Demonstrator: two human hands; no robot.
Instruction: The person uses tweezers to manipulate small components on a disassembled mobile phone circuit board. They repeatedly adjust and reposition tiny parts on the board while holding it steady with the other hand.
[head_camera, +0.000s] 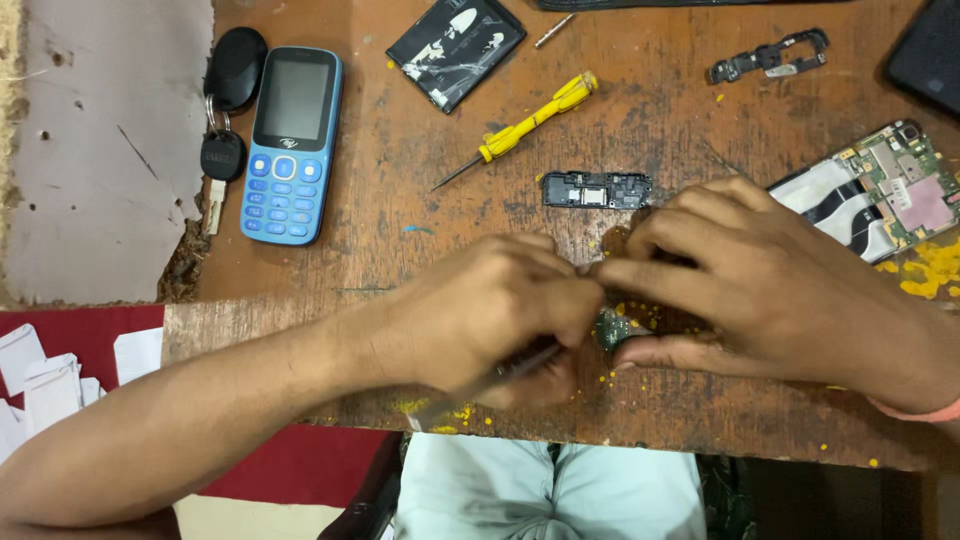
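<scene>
While pinching a small green circuit board above the front edge of the wooden table, right hand curled shut on it, left hand closed round thin metal tweezers: mid-pick at a tiny part, seemingly needing steadiness, fine tip aim.

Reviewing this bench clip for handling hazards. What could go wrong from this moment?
1. The small green circuit part is pinched only at the fingertips of the right hand while the left hand works a thin metal tool at it; a slip could gouge it or a finger.
2. It is held near the table edge, so a drop may land in the lap or on the floor.
3. Yellow crumbs lie by the opened phone and could get into it.
</scene>
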